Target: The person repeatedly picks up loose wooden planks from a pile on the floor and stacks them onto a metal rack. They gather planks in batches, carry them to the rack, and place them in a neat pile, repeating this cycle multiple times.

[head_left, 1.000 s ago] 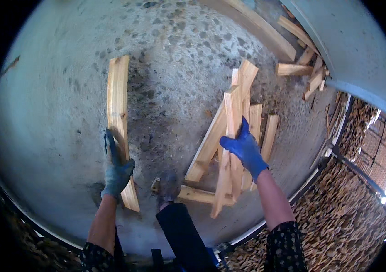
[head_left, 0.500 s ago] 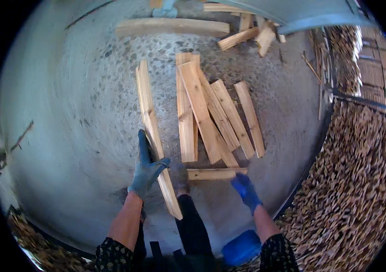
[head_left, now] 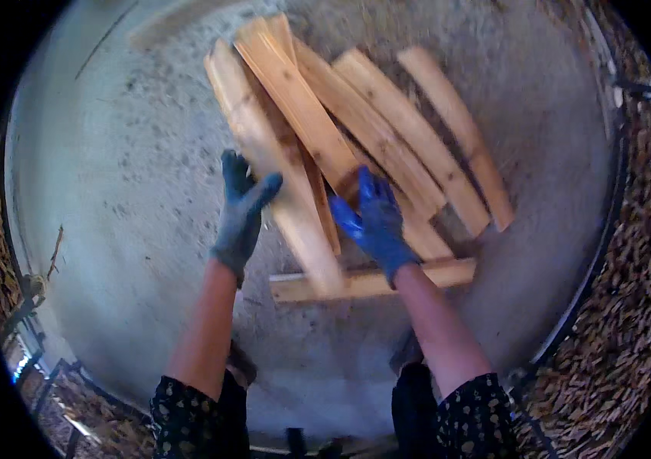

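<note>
My left hand (head_left: pixel 240 210), in a grey-green glove, is open beside a blurred wooden board (head_left: pixel 276 180), its thumb and fingers spread. That board slants with its lower end over a crosswise board (head_left: pixel 402 281). My right hand (head_left: pixel 377 222), in a blue glove, is at the lower end of another board (head_left: pixel 302 99) lying on top of the pile. Its thumb and fingers are spread around that end, with no closed grip visible. Several more boards (head_left: pixel 387 134) fan out to the right, their lower ends close to the crosswise board.
Rough concrete floor (head_left: pixel 149 206) surrounds the boards. A wall of stacked split wood (head_left: pixel 608 344) rises at the right, with more stacked wood (head_left: pixel 104 409) at lower left. A thin stick (head_left: pixel 55 251) lies at the left. My feet stand below the crosswise board.
My left hand has let go of its board, which has come over to the pile's left side. My right hand has moved up to the top board. The view has shifted closer.
</note>
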The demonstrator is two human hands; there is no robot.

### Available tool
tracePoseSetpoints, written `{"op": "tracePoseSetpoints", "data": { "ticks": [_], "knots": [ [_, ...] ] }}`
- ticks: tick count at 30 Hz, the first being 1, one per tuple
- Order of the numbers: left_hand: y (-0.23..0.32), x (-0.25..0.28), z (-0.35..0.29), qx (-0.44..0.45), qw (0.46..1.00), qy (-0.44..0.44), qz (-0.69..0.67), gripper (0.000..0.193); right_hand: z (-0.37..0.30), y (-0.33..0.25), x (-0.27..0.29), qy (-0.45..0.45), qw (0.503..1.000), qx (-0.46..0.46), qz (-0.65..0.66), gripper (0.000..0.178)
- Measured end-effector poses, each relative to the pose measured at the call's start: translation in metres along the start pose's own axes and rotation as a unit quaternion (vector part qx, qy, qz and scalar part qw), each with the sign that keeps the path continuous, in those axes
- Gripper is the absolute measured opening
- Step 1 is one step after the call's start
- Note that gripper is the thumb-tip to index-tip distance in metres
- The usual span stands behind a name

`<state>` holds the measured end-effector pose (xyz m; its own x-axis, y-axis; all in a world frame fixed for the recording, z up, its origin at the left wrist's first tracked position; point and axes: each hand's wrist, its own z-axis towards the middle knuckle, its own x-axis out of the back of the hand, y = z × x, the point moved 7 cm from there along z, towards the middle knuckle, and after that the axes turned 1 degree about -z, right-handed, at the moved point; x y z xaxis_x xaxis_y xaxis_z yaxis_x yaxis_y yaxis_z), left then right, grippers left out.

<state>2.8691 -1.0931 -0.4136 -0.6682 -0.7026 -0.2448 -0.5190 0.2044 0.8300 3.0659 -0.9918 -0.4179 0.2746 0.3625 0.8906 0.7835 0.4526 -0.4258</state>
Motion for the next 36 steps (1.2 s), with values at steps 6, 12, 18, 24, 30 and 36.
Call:
{"op": "tracePoseSetpoints", "data": {
  "ticks": [6,12,18,24,30,36],
  "knots": [
    [-0.077,0.001,-0.030,0.102,0.981,0.084,-0.144,0.052,-0.038,-0.024,-0.031,-0.020,0.912,-0.050,0.406,0.078],
    [-0.082,0.017,-0.041,0.116,0.988,-0.024,0.103,0.061,-0.041,-0.015,-0.075,-0.077,0.828,-0.154,0.534,0.083],
    [-0.058,0.036,-0.070,0.271,0.958,-0.071,0.059,0.085,-0.068,-0.041,-0.055,-0.187,0.744,-0.191,0.613,0.070],
    [-0.049,-0.018,-0.172,0.247,0.968,0.010,-0.037,0.084,-0.121,-0.052,0.026,-0.245,0.789,-0.121,0.550,0.076],
    [-0.169,-0.126,-0.280,0.380,0.880,0.085,-0.271,0.077,-0.172,0.076,0.065,-0.428,0.841,-0.072,0.323,0.080],
    [-0.254,-0.184,-0.255,0.361,0.857,0.075,-0.360,0.082,-0.154,0.150,0.066,-0.337,0.900,-0.062,0.269,0.066]
  ]
}}
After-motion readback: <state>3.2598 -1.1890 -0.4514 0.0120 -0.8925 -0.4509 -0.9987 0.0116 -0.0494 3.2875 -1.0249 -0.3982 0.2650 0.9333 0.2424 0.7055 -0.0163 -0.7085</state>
